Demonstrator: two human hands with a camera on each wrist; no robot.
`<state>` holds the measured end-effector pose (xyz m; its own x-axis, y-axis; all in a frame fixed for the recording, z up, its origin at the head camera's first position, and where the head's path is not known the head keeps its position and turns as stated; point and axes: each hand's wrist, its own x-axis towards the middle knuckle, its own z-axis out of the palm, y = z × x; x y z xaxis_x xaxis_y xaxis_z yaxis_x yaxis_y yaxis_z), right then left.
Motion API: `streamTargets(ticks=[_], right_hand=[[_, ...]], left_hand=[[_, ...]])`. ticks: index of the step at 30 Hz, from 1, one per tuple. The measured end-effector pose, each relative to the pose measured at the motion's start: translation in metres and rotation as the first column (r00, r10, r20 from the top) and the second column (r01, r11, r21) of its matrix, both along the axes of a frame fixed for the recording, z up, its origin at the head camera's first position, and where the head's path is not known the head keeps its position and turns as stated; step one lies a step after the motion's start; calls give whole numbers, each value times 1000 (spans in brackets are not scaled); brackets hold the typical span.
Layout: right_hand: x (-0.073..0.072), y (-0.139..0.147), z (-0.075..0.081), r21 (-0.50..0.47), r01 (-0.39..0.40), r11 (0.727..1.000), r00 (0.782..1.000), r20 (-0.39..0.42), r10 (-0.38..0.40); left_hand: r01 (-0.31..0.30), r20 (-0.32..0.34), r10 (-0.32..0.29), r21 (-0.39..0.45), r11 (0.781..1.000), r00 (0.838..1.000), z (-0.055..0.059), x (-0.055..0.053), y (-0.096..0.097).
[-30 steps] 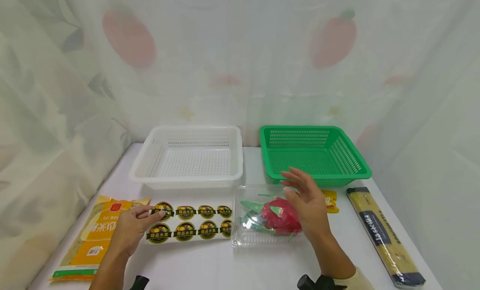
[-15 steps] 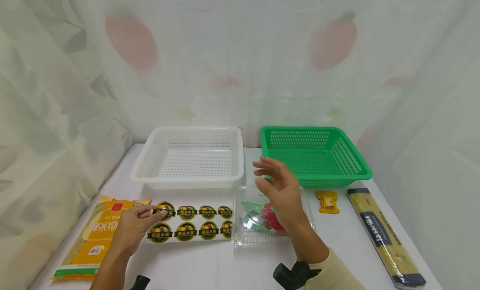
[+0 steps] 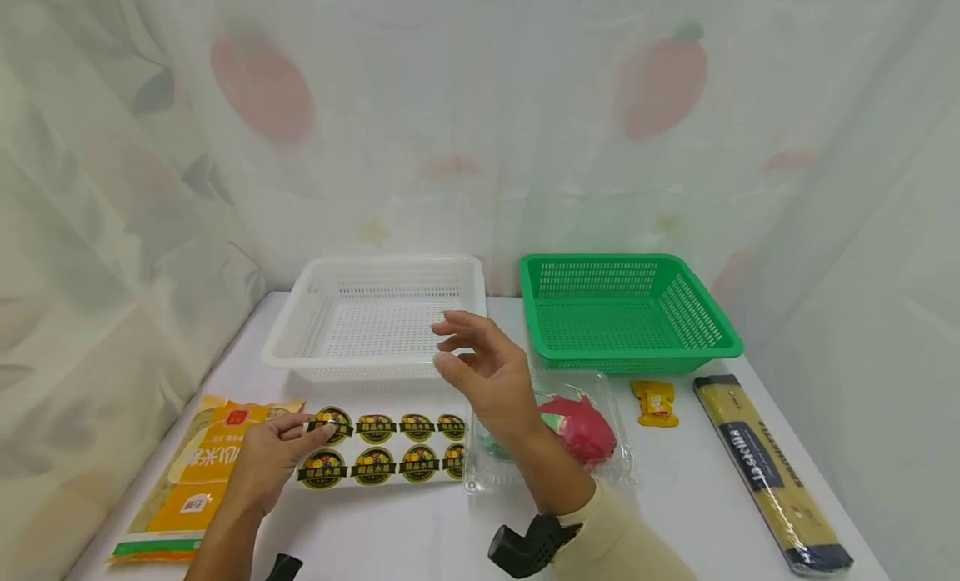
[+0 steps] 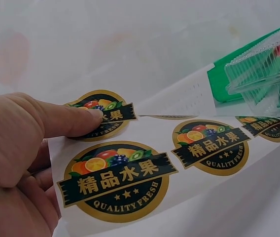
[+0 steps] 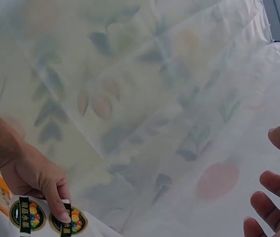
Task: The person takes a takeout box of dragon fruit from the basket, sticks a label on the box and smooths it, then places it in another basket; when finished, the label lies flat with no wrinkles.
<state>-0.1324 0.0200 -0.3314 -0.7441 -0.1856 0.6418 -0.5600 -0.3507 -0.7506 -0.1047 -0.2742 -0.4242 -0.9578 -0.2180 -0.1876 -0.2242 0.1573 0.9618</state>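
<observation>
My left hand point(image 3: 270, 460) pinches the left end of a white sheet of round fruit stickers point(image 4: 115, 182), its thumb lying over the upper corner sticker. Each sticker is black and gold with a fruit picture. In the head view my right hand point(image 3: 491, 377) is raised with fingers loosely bent and nothing between them; it overlaps the left side of a clear plastic clamshell box point(image 3: 600, 477). Inside the box lies a red dragon fruit point(image 3: 588, 431) with green tips, partly hidden by the right wrist. The right wrist view shows the fingers point(image 5: 278, 190) spread apart.
Behind stand a white basket point(image 3: 375, 368) at left and a green basket point(image 3: 637, 364) at right. An orange-and-yellow grain bag point(image 3: 180, 481) lies left. A small yellow packet point(image 3: 655, 403) and a long spaghetti package point(image 3: 772, 473) lie right. Patterned curtains surround the table.
My right hand has moved left from over the dragon fruit's right side, uncovering the yellow packet and more of the fruit. My left hand keeps its pinch on the sticker sheet.
</observation>
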Motion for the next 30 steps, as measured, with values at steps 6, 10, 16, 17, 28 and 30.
streamTargets(ticks=[6,10,16,17,28,30], right_hand=[[-1,-21,-2,12,-40,999,999,25,40],[-3,-31,-8,25,-55,998,998,35,54],[-6,-40,-15,73,-56,996,996,69,51],[-6,-42,-16,80,-58,995,996,75,52],[-8,-60,-26,186,-89,978,987,147,62],[-6,-63,-23,209,-91,974,985,163,57]], left_hand=[[3,5,-3,-6,1000,1000,0,1,0],[6,1,-6,-14,1000,1000,1,2,0],[3,-14,-3,-26,1000,1000,2,2,1],[2,-15,-3,-28,1000,1000,2,2,1],[13,-19,-13,19,1000,1000,2,3,2],[11,-25,-10,22,1000,1000,2,3,2]])
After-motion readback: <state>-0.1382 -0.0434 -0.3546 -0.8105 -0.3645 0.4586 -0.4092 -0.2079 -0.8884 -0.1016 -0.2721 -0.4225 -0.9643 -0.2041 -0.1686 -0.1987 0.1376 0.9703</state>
